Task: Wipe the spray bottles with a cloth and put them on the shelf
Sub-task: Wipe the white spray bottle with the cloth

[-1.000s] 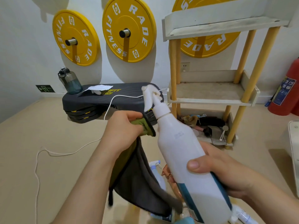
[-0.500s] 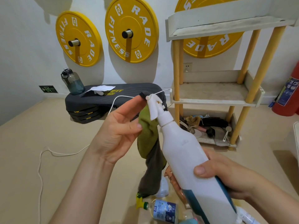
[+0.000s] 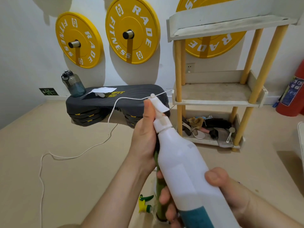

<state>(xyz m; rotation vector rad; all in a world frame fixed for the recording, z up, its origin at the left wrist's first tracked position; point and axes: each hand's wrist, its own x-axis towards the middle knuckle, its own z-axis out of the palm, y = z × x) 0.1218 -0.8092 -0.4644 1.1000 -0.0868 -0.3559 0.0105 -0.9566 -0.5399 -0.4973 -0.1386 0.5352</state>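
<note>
My right hand (image 3: 228, 190) grips the lower body of a white spray bottle (image 3: 184, 165) with a teal band, tilted with its nozzle up and away. My left hand (image 3: 144, 137) wraps around the bottle's neck, thumb up beside the white spray head. It presses a green and grey cloth (image 3: 159, 186) against the bottle; the cloth hangs down behind the bottle, mostly hidden. A second bottle with a yellow and green trigger (image 3: 144, 203) lies on the floor below. The wooden shelf (image 3: 218, 102) stands to the right, its middle tier bare.
A dark step platform (image 3: 115, 102) with a water jug (image 3: 73, 84) and a white paper sits by the wall. A white cable (image 3: 65, 155) trails over the floor. Yellow weight plates (image 3: 131, 30) hang on the wall. A red fire extinguisher (image 3: 294, 94) stands far right. Clutter fills the shelf's bottom tier.
My left hand has closed around the bottle's neck with the cloth; earlier it held the cloth by the nozzle with its fingers spread. The cloth is now mostly hidden behind the bottle.
</note>
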